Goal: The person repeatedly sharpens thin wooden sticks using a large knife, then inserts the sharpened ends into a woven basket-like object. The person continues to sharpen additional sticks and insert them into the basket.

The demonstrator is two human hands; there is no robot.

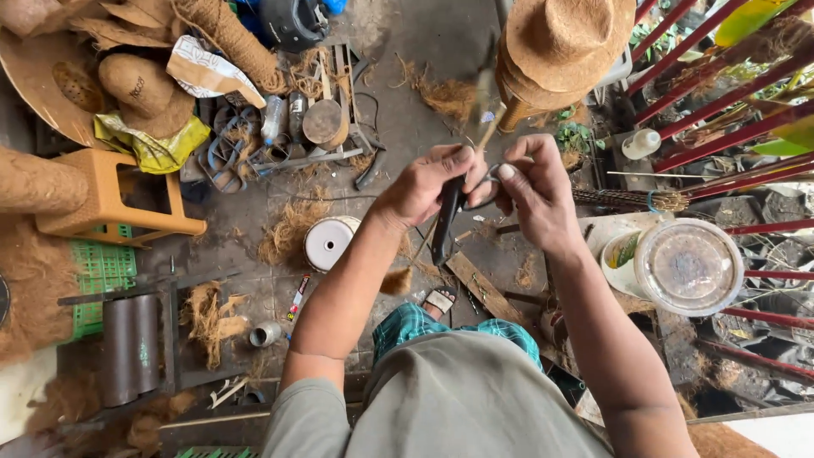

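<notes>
The grey concrete floor point(424, 51) carries everything here, littered with loose brown coconut fibre from its far edge down to the person's feet. At its far left corner sit stacked brown coir hats and moulded coir shapes point(140, 85), with an orange plastic stool point(110, 199) just below them; toward the far right stands a tall stack of finished brown fibre hats point(560, 42) beside red metal railings point(721, 93). Near the right edge a clear round plastic lid point(688, 265) rests on a white tub, and a white round tin point(327, 242) lies near the middle of the floor.

Above all this, held in mid-air over the middle of the floor, the left hand point(424, 185) is closed around the black handle of a long dark tool point(445, 222), probably scissors, though the blades are hard to make out. The right hand point(536, 188) pinches a thin pale stick wrapped with brown fibre point(487, 127), which rises from between the two hands. The piece looks only partly worked: a small tuft shows, nothing like the finished hats nearby.
</notes>
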